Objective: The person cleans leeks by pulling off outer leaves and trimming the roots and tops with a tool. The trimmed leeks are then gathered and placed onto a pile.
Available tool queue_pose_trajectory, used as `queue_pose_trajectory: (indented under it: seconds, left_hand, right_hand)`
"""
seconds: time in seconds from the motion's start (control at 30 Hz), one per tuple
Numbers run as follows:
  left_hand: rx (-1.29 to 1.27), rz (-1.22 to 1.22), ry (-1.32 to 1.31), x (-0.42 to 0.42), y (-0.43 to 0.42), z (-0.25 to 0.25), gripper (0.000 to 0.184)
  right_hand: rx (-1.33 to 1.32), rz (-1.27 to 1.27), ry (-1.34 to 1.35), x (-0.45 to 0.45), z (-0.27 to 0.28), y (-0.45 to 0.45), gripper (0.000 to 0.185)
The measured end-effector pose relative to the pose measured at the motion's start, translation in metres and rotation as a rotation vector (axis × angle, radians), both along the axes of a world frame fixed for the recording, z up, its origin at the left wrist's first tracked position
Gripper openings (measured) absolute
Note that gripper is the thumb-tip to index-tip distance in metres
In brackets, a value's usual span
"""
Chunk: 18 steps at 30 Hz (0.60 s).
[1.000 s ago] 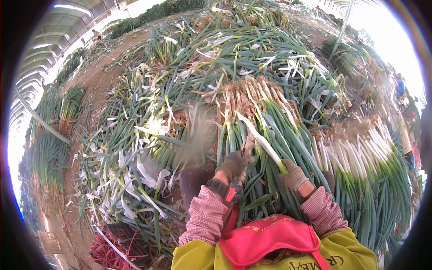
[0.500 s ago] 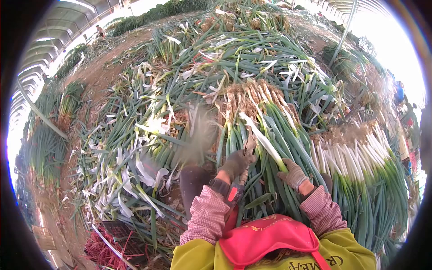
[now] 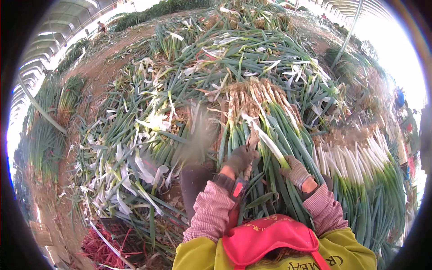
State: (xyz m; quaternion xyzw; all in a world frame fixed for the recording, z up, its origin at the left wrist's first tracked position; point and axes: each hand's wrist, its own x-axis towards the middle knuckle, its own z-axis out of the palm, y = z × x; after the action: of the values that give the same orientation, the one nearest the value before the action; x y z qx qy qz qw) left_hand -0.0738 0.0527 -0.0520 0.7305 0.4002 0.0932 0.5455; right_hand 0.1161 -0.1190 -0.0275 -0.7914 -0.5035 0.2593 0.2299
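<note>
One onion (image 3: 266, 139) we hold, pinched in R hand (image 3: 295, 172) nr its green part; L hand (image 3: 243, 158) is curled nearby, but on what, we can't tell.

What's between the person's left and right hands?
In the head view, green onion leaves lie between the left hand and right hand; the white-stalked onion in the right hand slants along the far side.

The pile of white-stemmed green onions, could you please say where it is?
In the head view, the pile lies at right, past the grey-gloved right hand.
</note>
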Motion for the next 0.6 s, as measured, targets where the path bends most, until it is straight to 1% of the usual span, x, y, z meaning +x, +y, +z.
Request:
queue_pose_trajectory:
  seconds: [0.1, 0.2, 0.23, 0.3, 0.33, 0.37, 0.4, 0.43, 0.47, 0.5, 0.53, 0.6]
  left_hand:
    - [-0.013, -0.030, 0.076, 0.016, 0.026, -0.012, 0.047]
    - [-0.205, 0.048, 0.015, 0.020, 0.026, -0.015, 0.044]
    - [-0.250, 0.055, -0.012, 0.018, 0.022, -0.012, 0.042]
    - [-0.246, 0.080, -0.028, 0.011, 0.007, -0.007, 0.044]
    - [-0.244, 0.096, -0.034, 0.008, -0.002, -0.007, 0.044]
    - [-0.060, 0.029, 0.030, 0.010, -0.008, -0.027, 0.049]
    - [0.085, 0.029, 0.048, 0.009, -0.020, -0.031, 0.049]
    - [0.229, 0.028, 0.066, 0.007, -0.031, -0.033, 0.050]
    - [0.372, 0.024, 0.086, 0.006, -0.039, -0.035, 0.051]
    - [0.168, -0.031, -0.021, -0.008, -0.042, -0.011, 0.052]
    - [0.127, 0.026, -0.031, -0.016, -0.045, 0.001, 0.052]
    - [0.035, 0.142, -0.049, -0.026, -0.053, 0.011, 0.052]
  right_hand:
    - [-0.018, 0.004, 0.005, -0.003, -0.005, -0.004, 0.054]
    - [0.005, -0.028, 0.045, -0.002, -0.003, -0.005, 0.053]
    - [-0.038, -0.093, 0.206, -0.004, 0.007, -0.002, 0.052]
    - [-0.125, -0.222, 0.535, -0.009, 0.029, 0.004, 0.049]
    - [-0.043, -0.243, 0.631, -0.006, 0.023, 0.002, 0.043]
    - [0.040, -0.262, 0.724, 0.004, 0.015, -0.001, 0.036]
    - [0.126, -0.280, 0.813, 0.012, 0.011, -0.003, 0.031]
    - [0.206, -0.212, 0.848, 0.014, 0.015, 0.000, 0.021]
    - [0.282, -0.222, 0.895, 0.017, 0.022, -0.001, 0.022]
    - [0.361, -0.234, 0.944, 0.017, 0.033, -0.004, 0.024]
    - [0.445, -0.250, 0.993, 0.019, 0.040, -0.004, 0.026]
    - [0.681, -0.268, 0.968, 0.025, 0.040, -0.002, 0.026]
